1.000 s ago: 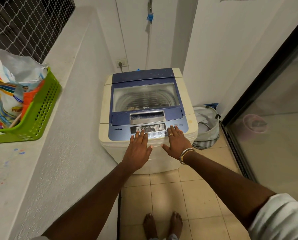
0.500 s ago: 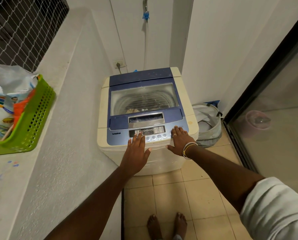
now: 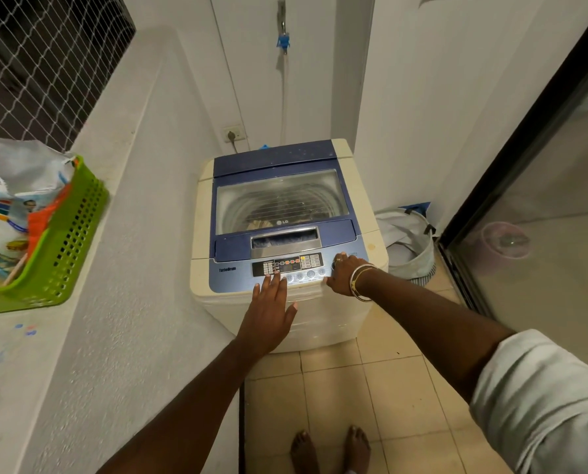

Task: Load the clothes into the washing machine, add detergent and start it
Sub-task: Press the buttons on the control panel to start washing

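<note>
White walls [image 3: 405, 97], beige tiled floor [image 3: 364, 398], netted window [image 3: 39, 63], glass door [image 3: 542, 206].

The washing machine [image 3: 323, 323] has its lid [image 3: 278, 196] shut; drum access barred. Left side stands tight against the white wall [image 3: 149, 234], no passage. The right gap to the glass door [image 3: 542, 206] is taken by a laundry bag [image 3: 410, 244], apparently touching the machine. Tiled floor [image 3: 371, 388] in front gives open approach.

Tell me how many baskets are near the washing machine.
2. A green basket sits on the ledge left of the washing machine; a white laundry basket stands on the floor to its right. Others may lie out of view.
</note>
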